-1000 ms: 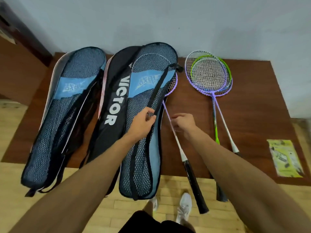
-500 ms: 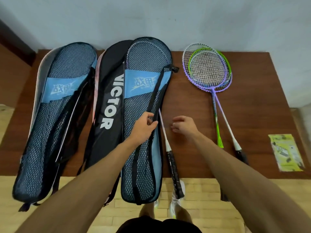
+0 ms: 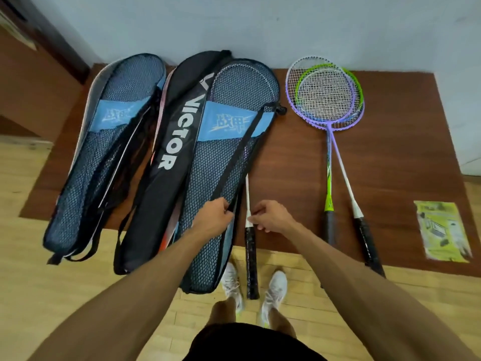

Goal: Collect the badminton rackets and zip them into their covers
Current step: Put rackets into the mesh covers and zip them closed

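Left hand grips the soft mesh cover at its open edge; right hand pinches the racket, lying between both hands, at the handle top. Racket is probably light and stiff: push by the handle.

Table: dark brown wood, its far edge against the wall.
Packet: yellow-green, printed, lying flat near the table's right front corner.
Wall: pale grey-blue.
Floor: light wooden boards.
Shoes: a white pair on the floor, by the table's front edge.
Shorts: black, at the bottom edge.
Panel: brown wood, left of the table; what it belongs to is unclear.
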{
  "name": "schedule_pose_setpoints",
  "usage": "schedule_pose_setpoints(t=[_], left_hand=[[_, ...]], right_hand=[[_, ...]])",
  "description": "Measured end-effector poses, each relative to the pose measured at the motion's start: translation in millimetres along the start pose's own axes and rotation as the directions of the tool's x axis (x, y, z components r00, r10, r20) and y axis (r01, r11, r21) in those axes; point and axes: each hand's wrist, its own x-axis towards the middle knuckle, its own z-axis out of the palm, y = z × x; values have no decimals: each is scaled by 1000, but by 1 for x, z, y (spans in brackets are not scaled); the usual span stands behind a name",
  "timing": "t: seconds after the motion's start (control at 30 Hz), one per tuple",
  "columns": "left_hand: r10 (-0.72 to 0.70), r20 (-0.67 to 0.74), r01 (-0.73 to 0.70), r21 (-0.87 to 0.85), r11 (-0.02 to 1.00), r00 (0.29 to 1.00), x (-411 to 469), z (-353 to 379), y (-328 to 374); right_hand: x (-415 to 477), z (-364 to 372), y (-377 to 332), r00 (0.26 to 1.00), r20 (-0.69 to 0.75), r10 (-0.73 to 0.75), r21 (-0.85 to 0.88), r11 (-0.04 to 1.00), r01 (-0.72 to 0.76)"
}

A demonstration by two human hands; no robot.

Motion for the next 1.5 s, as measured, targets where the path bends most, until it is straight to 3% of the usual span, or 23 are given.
schedule_pose_setpoints(t=[0.23,0.4,0.6,0.7,0.77,0.83,1.07,1.17,1.3,1.4,1.5], left_hand=[[147,-97,-162,-180,970,984,-4,-4,-3],[241,-88,-253,-178,951,967,-9,-8,-13],[227,-154,-265,-313,912,962,1,-20,-7],[196,-143,-232,-316,920,970,10,-19,-12],[179,-114,-208,-339,918,977,10,-13,-21],[183,-73,-197,-295,935,980,6,-3,-32],[123,38,-123,-4,992,992,-33,25,-61],[113,32,-112,-27,993,993,-34,32,-58],[57,13,-53,-201,978,998,-28,32,-60],[36,29,-20,-419,908,999,-29,24,-62],[107,49,-65,-532,845,993,-34,5,-53]], right_hand=[[-1,19,-4,993,-110,-51,-81,996,43],[4,15,-23,967,-249,57,299,954,21],[19,41,-48,923,-325,203,525,851,-3],[24,49,-45,918,-347,191,550,834,34],[23,53,-35,928,-351,127,432,901,40],[16,56,-23,943,-316,101,347,938,16],[7,61,-16,959,-248,140,455,890,-13],[7,66,-10,958,-227,174,560,828,-18],[2,70,-13,968,-182,171,672,740,-4],[-5,70,-20,979,-122,161,792,611,-2],[-9,73,-33,992,-32,123,870,491,-33]])
